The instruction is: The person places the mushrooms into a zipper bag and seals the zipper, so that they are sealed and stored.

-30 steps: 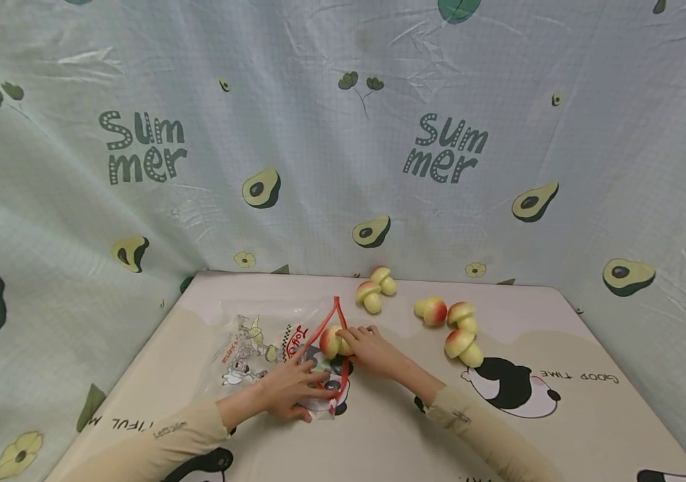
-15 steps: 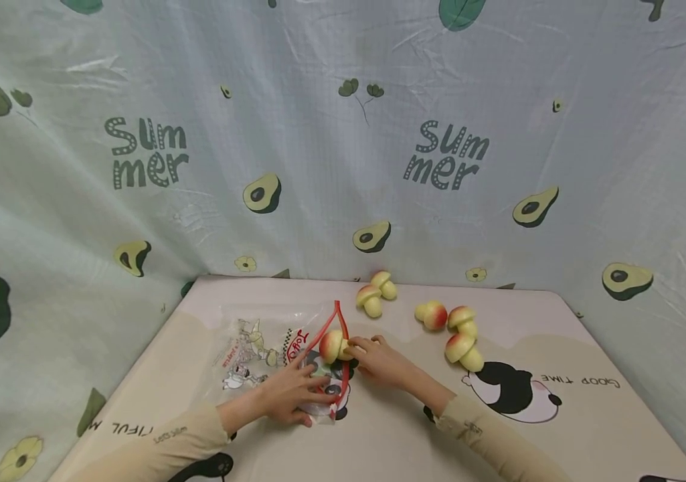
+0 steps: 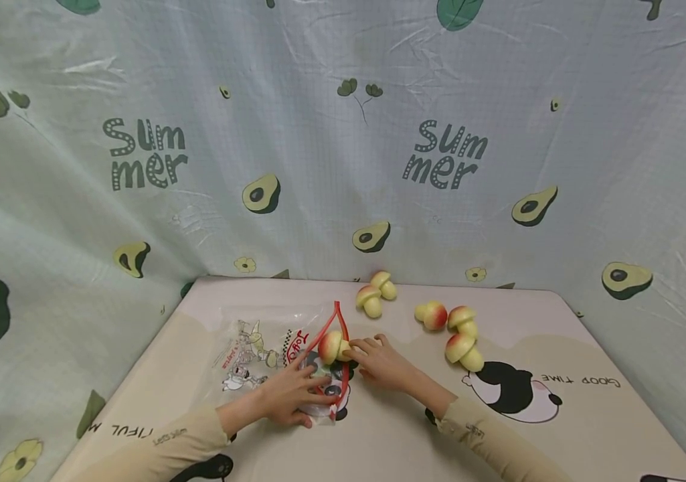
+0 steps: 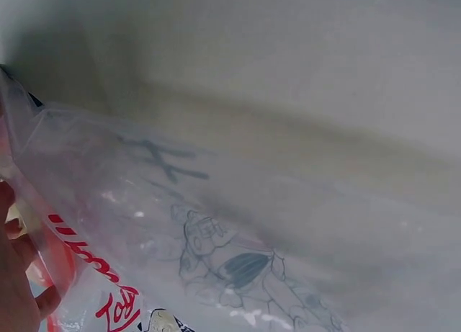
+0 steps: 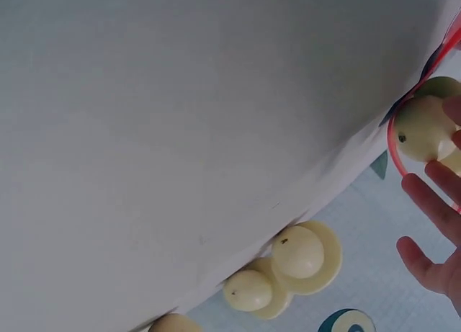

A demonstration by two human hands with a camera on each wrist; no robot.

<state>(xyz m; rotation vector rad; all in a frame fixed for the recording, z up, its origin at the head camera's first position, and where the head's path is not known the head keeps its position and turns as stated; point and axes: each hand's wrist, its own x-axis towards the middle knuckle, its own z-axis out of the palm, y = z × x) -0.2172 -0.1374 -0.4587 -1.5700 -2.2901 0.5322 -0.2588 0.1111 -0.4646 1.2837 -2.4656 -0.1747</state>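
Observation:
A clear printed plastic bag (image 3: 258,355) with a red-edged mouth lies flat at centre left. At this mouth is a yellow toy mushroom (image 3: 330,347) with a reddish cap, cap toward the bag and stem toward my right hand (image 3: 381,361). The right fingertips pinch the stem's end; in the right wrist view, fingers (image 5: 432,206) reach to the mushroom (image 5: 425,127), and others stand off it. With fingers spread, my left hand (image 3: 291,391) presses on the bag near the lower part of its mouth. The left wrist view shows mostly bag (image 4: 144,224).
Two toy mushrooms (image 3: 369,301) lie near the table's back edge. Three more (image 3: 463,349) sit right of centre. The table (image 3: 535,328) has a panda-printed cover, and a patterned curtain (image 3: 318,134) hangs directly behind it.
My right hand has drawn back slightly to the right, so more of the mushroom's stem shows. The left hand stays on the bag. The head view has tilted slightly.

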